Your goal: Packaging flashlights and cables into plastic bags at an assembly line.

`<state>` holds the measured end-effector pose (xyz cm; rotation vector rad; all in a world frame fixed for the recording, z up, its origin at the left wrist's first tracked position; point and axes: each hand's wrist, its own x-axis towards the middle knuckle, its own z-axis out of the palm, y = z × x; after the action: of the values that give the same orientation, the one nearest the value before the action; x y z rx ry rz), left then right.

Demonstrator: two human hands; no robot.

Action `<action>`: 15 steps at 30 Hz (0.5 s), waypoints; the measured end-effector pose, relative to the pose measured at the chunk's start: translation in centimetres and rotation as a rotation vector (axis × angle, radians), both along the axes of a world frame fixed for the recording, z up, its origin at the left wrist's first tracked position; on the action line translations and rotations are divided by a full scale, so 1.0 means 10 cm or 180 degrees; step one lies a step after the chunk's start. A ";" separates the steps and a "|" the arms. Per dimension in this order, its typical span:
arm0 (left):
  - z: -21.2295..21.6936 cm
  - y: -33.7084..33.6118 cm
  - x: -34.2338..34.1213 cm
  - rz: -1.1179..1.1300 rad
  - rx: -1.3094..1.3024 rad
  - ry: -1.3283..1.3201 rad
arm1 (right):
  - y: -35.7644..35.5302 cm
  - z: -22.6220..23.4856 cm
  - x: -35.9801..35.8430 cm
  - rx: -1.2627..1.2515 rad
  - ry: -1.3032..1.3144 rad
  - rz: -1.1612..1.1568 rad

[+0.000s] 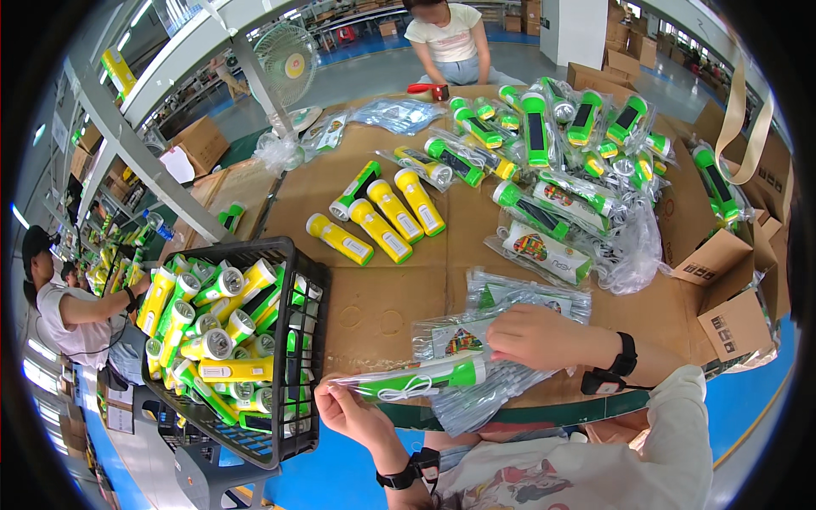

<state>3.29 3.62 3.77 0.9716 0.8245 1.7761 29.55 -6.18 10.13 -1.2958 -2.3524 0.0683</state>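
Observation:
A green flashlight (456,374) with a coiled white cord (406,389) lies inside a clear plastic bag (361,387), held level above the table's near edge. At the bag's left end, my left hand (353,414) pinches the plastic. My right hand (544,336) is closed at the other end, beside the flashlight's head, its fingertips at the bag's edge. Beneath it lies a pile of flat clear bags (501,395) with printed cards. Farther off, several yellow flashlights (374,229) lie side by side on the cardboard-covered table (361,297).
A black crate (297,255) full of yellow and green flashlights stands at the left. Bagged flashlights (535,127) are heaped at the back right, near open cardboard boxes (731,263). A person (450,42) sits across the table by a red tape dispenser (427,90). Another person (76,314) works far left.

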 end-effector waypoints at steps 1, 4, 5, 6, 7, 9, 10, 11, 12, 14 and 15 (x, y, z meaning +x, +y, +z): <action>-0.02 0.01 0.01 -0.0097 -0.0088 0.0044 | -0.06 0.04 0.04 -0.0601 0.0078 -0.0182; -0.09 0.00 0.04 -0.0374 -0.0334 0.0511 | -0.16 0.25 0.12 -0.0980 0.0474 -0.1033; -0.09 -0.02 0.04 -0.0567 -0.0191 0.0471 | -0.15 0.35 0.19 -0.0861 0.0826 -0.1275; -0.07 -0.07 0.05 -0.0569 -0.0189 0.0474 | -0.14 0.42 0.30 -0.0741 0.1182 -0.1531; -0.03 -0.14 0.05 -0.0737 0.0088 0.1258 | -0.09 0.46 0.46 -0.0169 0.1145 -0.1753; 0.06 -0.29 0.03 -0.1235 0.0733 0.2654 | -0.06 0.64 0.80 0.0320 0.1658 -0.2320; 0.11 -0.36 0.02 -0.1549 0.1091 0.3274 | -0.07 0.78 0.96 0.0219 0.2229 -0.2645; 0.16 -0.44 0.01 -0.1516 0.1060 0.3293 | -0.04 0.85 1.19 0.0344 0.2458 -0.2743; 0.22 -0.53 0.05 -0.1913 0.1351 0.3714 | -0.08 0.96 1.44 0.0512 0.2651 -0.2908; 0.20 -0.62 0.08 -0.2295 0.1637 0.4145 | -0.06 1.02 1.84 0.1207 0.3326 -0.2982; 0.14 -0.64 0.09 -0.2396 0.1610 0.4178 | -0.06 1.03 2.05 0.1209 0.3320 -0.2990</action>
<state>4.20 -2.77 5.21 2.4638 0.5574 0.5161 50.10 -6.74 20.45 -1.5035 -0.7497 -0.0056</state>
